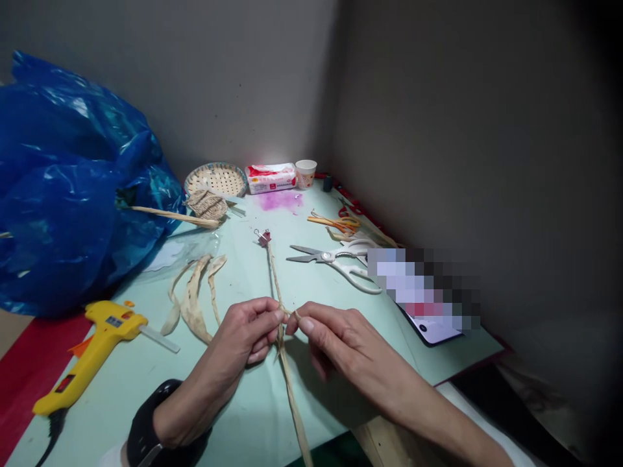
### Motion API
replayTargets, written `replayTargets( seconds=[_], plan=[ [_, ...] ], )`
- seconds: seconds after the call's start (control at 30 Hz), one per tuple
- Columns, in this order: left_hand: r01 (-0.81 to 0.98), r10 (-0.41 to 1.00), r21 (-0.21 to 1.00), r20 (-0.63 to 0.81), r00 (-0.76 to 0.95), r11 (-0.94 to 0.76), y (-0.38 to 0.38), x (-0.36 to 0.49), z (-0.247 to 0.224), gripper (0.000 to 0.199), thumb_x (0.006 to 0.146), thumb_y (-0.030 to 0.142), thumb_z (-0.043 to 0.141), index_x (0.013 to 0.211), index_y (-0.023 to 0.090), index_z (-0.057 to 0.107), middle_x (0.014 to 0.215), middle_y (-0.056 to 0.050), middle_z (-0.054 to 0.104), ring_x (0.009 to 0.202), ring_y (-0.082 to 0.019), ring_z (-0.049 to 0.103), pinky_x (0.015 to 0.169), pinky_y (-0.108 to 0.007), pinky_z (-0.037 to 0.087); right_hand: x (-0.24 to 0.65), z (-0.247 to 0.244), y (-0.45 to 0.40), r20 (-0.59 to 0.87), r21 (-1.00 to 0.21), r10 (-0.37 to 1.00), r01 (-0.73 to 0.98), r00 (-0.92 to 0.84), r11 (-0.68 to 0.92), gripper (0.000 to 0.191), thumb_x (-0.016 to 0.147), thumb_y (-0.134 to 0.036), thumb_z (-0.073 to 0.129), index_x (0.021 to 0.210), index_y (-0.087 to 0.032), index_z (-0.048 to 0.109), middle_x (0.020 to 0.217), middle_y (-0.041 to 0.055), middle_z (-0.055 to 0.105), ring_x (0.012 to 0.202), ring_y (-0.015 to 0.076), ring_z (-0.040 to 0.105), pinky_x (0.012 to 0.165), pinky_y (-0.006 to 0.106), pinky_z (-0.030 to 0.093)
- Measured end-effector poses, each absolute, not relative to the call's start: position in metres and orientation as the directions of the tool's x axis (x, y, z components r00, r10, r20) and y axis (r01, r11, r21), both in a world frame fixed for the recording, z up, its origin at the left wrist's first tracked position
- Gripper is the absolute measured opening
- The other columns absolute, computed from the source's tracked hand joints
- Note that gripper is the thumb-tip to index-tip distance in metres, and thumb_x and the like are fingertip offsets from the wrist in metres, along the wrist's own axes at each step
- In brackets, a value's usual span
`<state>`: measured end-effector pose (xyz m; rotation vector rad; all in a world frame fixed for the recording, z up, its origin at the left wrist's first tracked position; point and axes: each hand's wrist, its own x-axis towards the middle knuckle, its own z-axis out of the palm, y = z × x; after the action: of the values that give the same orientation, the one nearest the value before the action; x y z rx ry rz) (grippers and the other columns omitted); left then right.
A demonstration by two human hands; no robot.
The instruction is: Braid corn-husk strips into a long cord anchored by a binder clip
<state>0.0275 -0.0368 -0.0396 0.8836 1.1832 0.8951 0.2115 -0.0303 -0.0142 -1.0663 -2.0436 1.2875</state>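
Observation:
A thin twisted cord of dried plant fibre [274, 272] runs from a dark red binder clip [265, 239] on the table down to my hands. My left hand [250, 327] is closed, pinching the cord between thumb and fingertips. My right hand [341, 334], just beside it, pinches a short fibre strand drawn out sideways, its end hidden in the fingers. Below the hands a flat, loose fibre strip [294, 412] hangs toward the table's near edge. Several pale dried husk strips [195, 305] lie left of my left hand.
White-handled scissors [335, 256] lie opened beyond my right hand, beside a phone [438, 331]. At left are a yellow glue gun [100, 347] and a large blue plastic bag [82, 188]. Farther back stand a twine ball [207, 205], woven basket [219, 179], tissue pack [271, 181] and paper cup [306, 174].

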Motion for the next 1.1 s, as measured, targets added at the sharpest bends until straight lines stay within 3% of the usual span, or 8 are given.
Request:
replayTargets(
  seconds=[0.13, 0.2, 0.3, 0.4, 0.57, 0.67, 0.83, 1.1],
  plan=[
    [-0.124, 0.916, 0.913, -0.367, 0.164, 0.388, -0.038, 0.027, -0.042, 0.02, 0.082, 0.032, 0.064, 0.076, 0.015, 0.058, 0.054, 0.008, 0.041, 0.042, -0.002, 0.02, 0.039, -0.019, 0.011, 0.208, -0.013, -0.028, 0.155, -0.867, 0.844, 0.339, -0.513, 0.365, 0.019, 0.098, -0.026, 0.043, 0.091, -0.027, 0.061, 0.08, -0.0013, 0.062, 0.077, 0.0148, 0.057, 0.071, 0.026, 0.04],
    [-0.139, 0.918, 0.914, -0.359, 0.166, 0.382, -0.038, 0.026, -0.043, 0.02, 0.083, 0.032, 0.065, 0.077, 0.015, 0.058, 0.056, 0.008, 0.042, 0.043, -0.002, 0.021, 0.039, -0.019, 0.012, 0.206, -0.015, -0.027, 0.149, -0.868, 0.859, 0.351, -0.49, 0.351, 0.018, 0.099, -0.027, 0.042, 0.095, -0.027, 0.06, 0.075, -0.002, 0.06, 0.071, 0.0144, 0.056, 0.066, 0.026, 0.04],
    [-0.133, 0.921, 0.916, -0.359, 0.154, 0.379, -0.039, 0.027, -0.042, 0.02, 0.083, 0.033, 0.065, 0.077, 0.015, 0.058, 0.055, 0.008, 0.041, 0.043, -0.002, 0.022, 0.039, -0.018, 0.013, 0.202, -0.019, -0.025, 0.122, -0.864, 0.877, 0.386, -0.465, 0.325, 0.025, 0.1, -0.033, 0.04, 0.085, -0.024, 0.058, 0.069, -0.003, 0.058, 0.061, 0.013, 0.051, 0.06, 0.026, 0.037],
    [-0.118, 0.921, 0.918, -0.362, 0.141, 0.379, -0.039, 0.028, -0.04, 0.022, 0.082, 0.035, 0.065, 0.077, 0.014, 0.058, 0.054, 0.008, 0.039, 0.042, -0.002, 0.022, 0.038, -0.018, 0.013, 0.2, -0.025, -0.025, 0.165, -0.841, 0.872, 0.397, -0.46, 0.368, 0.024, 0.097, -0.033, 0.047, 0.083, -0.024, 0.064, 0.074, -0.001, 0.061, 0.067, 0.014, 0.054, 0.063, 0.026, 0.039],
    [-0.111, 0.924, 0.922, -0.354, 0.14, 0.37, -0.04, 0.028, -0.041, 0.022, 0.082, 0.035, 0.065, 0.077, 0.015, 0.059, 0.054, 0.008, 0.04, 0.042, -0.002, 0.023, 0.038, -0.017, 0.014, 0.2, -0.032, -0.025, 0.217, -0.835, 0.856, 0.364, -0.47, 0.412, 0.018, 0.094, -0.023, 0.051, 0.1, -0.029, 0.067, 0.088, 0.0023, 0.065, 0.082, 0.0175, 0.059, 0.074, 0.028, 0.043],
    [-0.11, 0.924, 0.921, -0.36, 0.129, 0.374, -0.04, 0.028, -0.042, 0.021, 0.081, 0.035, 0.066, 0.078, 0.015, 0.06, 0.054, 0.008, 0.042, 0.041, -0.002, 0.025, 0.037, -0.017, 0.014, 0.199, -0.037, -0.022, 0.171, -0.862, 0.86, 0.35, -0.482, 0.367, 0.019, 0.094, -0.025, 0.052, 0.112, -0.027, 0.058, 0.085, 0.0002, 0.064, 0.076, 0.0164, 0.058, 0.071, 0.028, 0.041],
    [-0.082, 0.922, 0.922, -0.367, 0.125, 0.379, -0.038, 0.027, -0.041, 0.021, 0.082, 0.034, 0.066, 0.078, 0.014, 0.061, 0.053, 0.007, 0.042, 0.04, -0.001, 0.025, 0.037, -0.016, 0.014, 0.199, -0.042, -0.015, 0.094, -0.897, 0.876, 0.341, -0.473, 0.28, 0.01, 0.093, -0.031, 0.055, 0.099, -0.023, 0.057, 0.076, -0.0029, 0.06, 0.069, 0.0135, 0.054, 0.066, 0.024, 0.037],
    [-0.096, 0.919, 0.916, -0.379, 0.114, 0.389, -0.037, 0.027, -0.042, 0.02, 0.079, 0.033, 0.067, 0.079, 0.014, 0.061, 0.051, 0.007, 0.045, 0.038, -0.001, 0.026, 0.036, -0.015, 0.017, 0.196, -0.04, -0.011, 0.042, -0.895, 0.877, 0.373, -0.478, 0.246, 0.022, 0.093, -0.036, 0.055, 0.083, -0.02, 0.065, 0.069, -0.0018, 0.061, 0.064, 0.0125, 0.053, 0.061, 0.024, 0.036]
  ],
)
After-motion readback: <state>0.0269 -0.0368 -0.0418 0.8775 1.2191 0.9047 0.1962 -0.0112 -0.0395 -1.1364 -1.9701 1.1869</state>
